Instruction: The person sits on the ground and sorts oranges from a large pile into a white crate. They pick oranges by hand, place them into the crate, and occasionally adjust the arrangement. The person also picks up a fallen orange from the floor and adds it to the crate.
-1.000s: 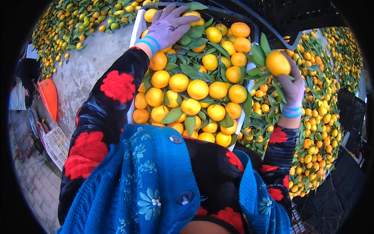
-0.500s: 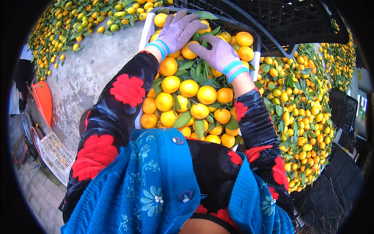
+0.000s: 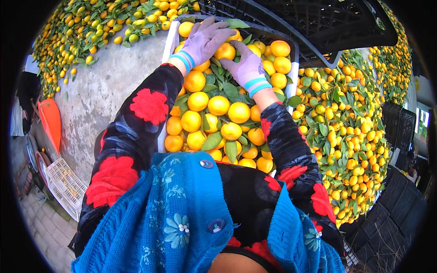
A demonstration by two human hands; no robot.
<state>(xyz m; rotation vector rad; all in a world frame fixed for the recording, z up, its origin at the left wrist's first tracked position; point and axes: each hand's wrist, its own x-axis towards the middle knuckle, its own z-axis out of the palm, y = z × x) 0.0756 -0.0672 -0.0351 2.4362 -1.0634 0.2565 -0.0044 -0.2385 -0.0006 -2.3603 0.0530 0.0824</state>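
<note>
Both hands wear lilac knit gloves with turquoise-striped cuffs. My left hand (image 3: 203, 42) lies over mandarins at the far left of a filled crate (image 3: 170, 40), its fingers spread and stretched out. Close beside it, my right hand (image 3: 246, 65) reaches in with thumb and fingers apart around the side of a mandarin (image 3: 225, 51). That mandarin rests among the others between the two hands; neither hand has lifted a fruit. Yellow-orange mandarins (image 3: 218, 105) with green leaves (image 3: 212, 140) fill the near part of the crate. My fingertips partly hide the fruit under them.
Black plastic crates (image 3: 337, 27) stand beyond the filled crate. A large heap of leafy mandarins (image 3: 350, 150) lies to the right, and more fruit (image 3: 109, 27) spreads over the concrete floor (image 3: 109, 91) at far left. An orange-red scoop-like object (image 3: 49, 120) and white crate (image 3: 66, 184) stand left.
My right hand has shifted left, closer to my left hand and the mandarin between them. My left hand stays nearly in place, its fingers slightly more bent.
</note>
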